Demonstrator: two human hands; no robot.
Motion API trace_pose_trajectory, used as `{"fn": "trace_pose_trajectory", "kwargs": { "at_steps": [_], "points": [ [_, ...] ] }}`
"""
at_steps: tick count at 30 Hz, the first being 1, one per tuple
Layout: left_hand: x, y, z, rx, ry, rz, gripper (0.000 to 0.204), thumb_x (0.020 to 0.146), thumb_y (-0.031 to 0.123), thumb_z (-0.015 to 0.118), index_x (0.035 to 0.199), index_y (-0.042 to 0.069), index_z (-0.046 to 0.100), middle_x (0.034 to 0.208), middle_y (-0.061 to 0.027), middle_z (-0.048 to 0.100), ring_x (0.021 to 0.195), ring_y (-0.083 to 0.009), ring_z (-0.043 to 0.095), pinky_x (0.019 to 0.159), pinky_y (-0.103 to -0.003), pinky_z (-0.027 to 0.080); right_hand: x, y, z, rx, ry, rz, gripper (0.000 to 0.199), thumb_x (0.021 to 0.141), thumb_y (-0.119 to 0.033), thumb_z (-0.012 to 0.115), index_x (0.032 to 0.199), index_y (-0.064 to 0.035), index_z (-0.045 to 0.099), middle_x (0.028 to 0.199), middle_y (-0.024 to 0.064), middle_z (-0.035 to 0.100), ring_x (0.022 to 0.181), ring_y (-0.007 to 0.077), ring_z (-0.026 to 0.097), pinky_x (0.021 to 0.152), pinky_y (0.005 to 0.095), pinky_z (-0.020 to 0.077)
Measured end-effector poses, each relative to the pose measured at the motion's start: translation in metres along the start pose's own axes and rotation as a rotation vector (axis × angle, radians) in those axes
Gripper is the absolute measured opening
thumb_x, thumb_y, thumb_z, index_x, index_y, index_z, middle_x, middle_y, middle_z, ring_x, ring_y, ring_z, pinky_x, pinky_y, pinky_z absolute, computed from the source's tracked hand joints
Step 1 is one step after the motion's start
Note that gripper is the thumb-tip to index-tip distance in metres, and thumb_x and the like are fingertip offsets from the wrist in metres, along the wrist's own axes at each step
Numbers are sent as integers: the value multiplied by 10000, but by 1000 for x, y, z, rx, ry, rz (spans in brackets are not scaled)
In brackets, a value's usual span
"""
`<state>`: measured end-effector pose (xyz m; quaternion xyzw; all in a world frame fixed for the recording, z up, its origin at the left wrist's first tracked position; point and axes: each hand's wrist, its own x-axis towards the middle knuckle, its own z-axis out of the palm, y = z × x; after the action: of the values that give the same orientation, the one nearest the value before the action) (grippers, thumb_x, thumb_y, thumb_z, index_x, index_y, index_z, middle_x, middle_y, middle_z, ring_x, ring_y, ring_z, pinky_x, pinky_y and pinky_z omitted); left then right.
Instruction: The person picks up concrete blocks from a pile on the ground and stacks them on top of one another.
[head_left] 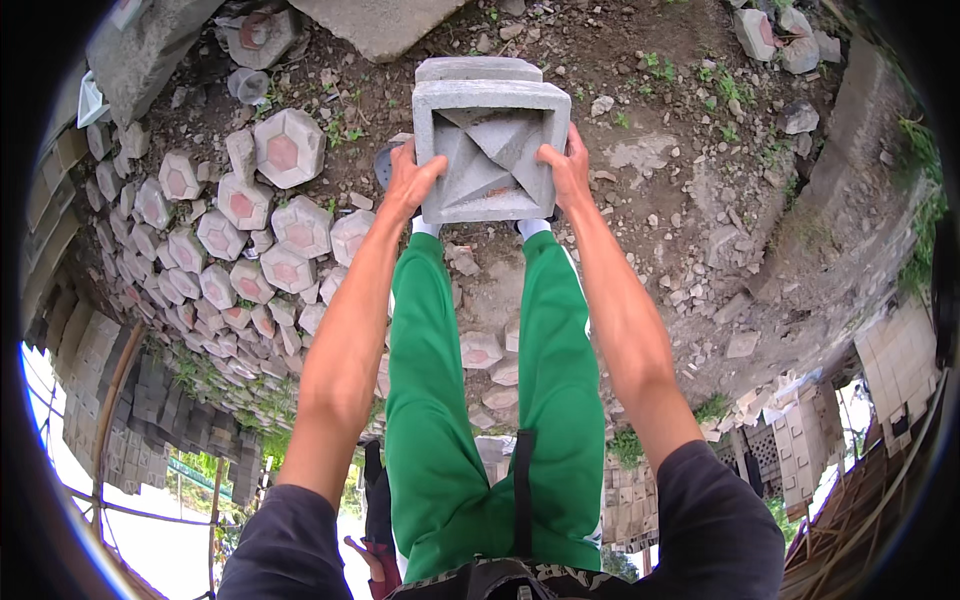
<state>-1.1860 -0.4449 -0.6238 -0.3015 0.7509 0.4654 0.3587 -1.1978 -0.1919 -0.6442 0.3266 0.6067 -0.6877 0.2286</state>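
Note:
A square grey concrete vent block (pixel 492 207), with slanted inner faces meeting in a cross pattern, is held out in front of my legs. My left hand (pixel 408 180) grips its left side, thumb over the near face. On the opposite side, my right hand (pixel 568 172) is closed round the edge with its thumb on the front. Just past the block's far edge shows another grey concrete piece (pixel 478 69); whether it touches the held block I cannot tell. The fingers behind the block are partly hidden.
Many hexagonal pavers with reddish centres (pixel 290 148) lie on the left. A large concrete slab (pixel 378 22) rests at the top. Rubble and small weeds (pixel 728 88) cover the soil at right. Stacked blocks (pixel 798 440) stand behind me, and another person (pixel 380 520) shows at the lower left.

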Motion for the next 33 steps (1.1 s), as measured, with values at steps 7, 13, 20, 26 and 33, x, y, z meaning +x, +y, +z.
{"fn": "trace_pose_trajectory", "kwargs": {
  "at_steps": [7,13,20,26,33],
  "points": [
    [22,-14,-10,0,-60,-32,682,639,373,650,1157,-62,563,1198,-284,492,1141,-376,478,991,-434,393,11,-1,12,-36,-3,22,695,641,-40,616,1327,2,517,1114,99,622,964,178,592,840,298,481],
    [27,-10,-13,-44,-90,32,694,630,362,673,1124,-113,563,1186,-289,531,1091,-370,538,964,-418,421,18,7,13,-44,14,-31,708,639,-37,610,1341,-2,518,1095,80,633,947,161,594,826,289,486],
    [33,-22,-11,11,-7,65,747,643,367,664,1204,-111,540,1226,-302,516,1139,-388,524,985,-421,410,19,6,17,-17,-4,-39,692,653,-21,608,1339,1,518,1097,72,632,936,152,597,818,276,487],
    [29,-7,-15,39,-13,74,731,645,366,661,1190,-109,554,1239,-310,512,1162,-388,514,1007,-411,400,17,-1,16,-37,-6,-22,688,656,-25,608,1337,-1,518,1103,79,630,945,153,595,824,283,488],
    [27,-5,-16,54,-15,64,724,664,366,656,1206,-101,548,1266,-301,496,1181,-389,500,1024,-417,386,14,-9,20,-72,-9,-1,697,664,-28,598,1353,-3,499,1142,85,614,982,158,586,853,289,477]
  ]
}}
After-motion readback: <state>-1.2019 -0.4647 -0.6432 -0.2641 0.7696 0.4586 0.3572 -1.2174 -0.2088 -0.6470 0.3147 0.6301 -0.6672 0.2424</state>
